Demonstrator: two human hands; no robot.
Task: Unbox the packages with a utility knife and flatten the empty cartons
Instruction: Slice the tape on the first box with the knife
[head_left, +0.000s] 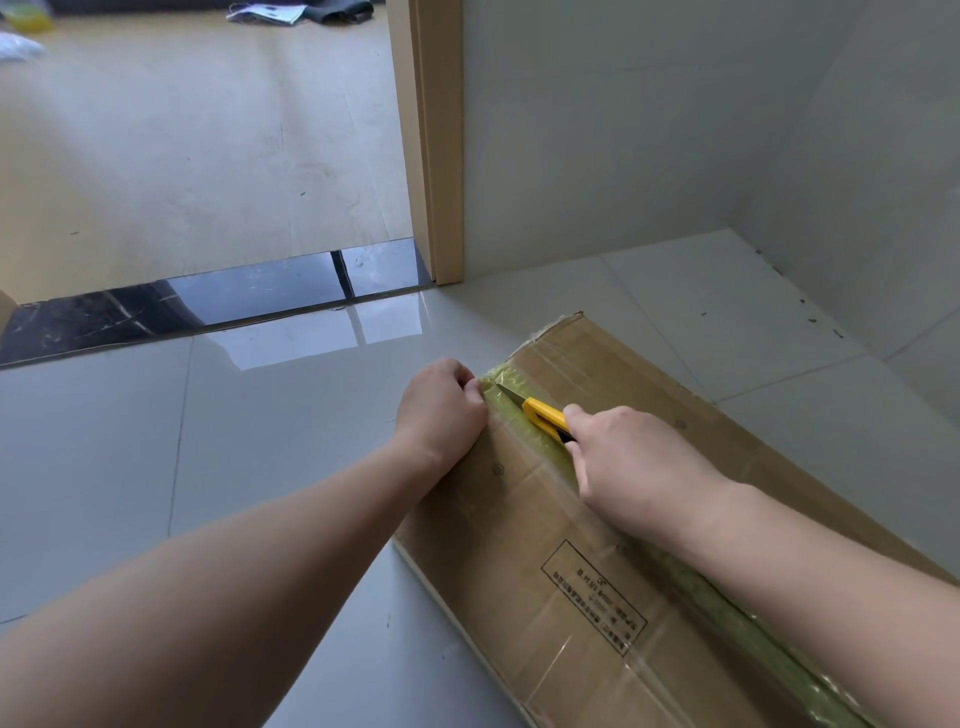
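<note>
**Two bare hands set on a taped carton, knife at the far end of the seam**

Two bare forearms are seen reaching in from the near edge toward a long, flat brown cardboard carton (519, 587), which is laid on the glossy pale grey floor tiles (208, 441) near a room corner. A black printed label box (594, 595) is carried on the carton's near face. A strip of yellowish-green tape (753, 629) is run along the carton's length, with clear tape crossing it.

Further on, a yellow plastic utility knife (543, 414) is gripped in the right hand (628, 457), the fingers curled round its handle. Its steel blade (509, 392) is extended and laid on the tape seam close to the carton's far end. Just beside the blade tip, the left hand (441, 405) is pressed against the carton's far left edge, its fingers curled over that edge.

Beyond the carton, a black polished stone threshold (234, 301) is seen across a doorway, bounded by a tan wooden door frame (436, 140). Past it, a beige floor (182, 156) is spread, with papers (267, 13) lying at its far end.
</note>
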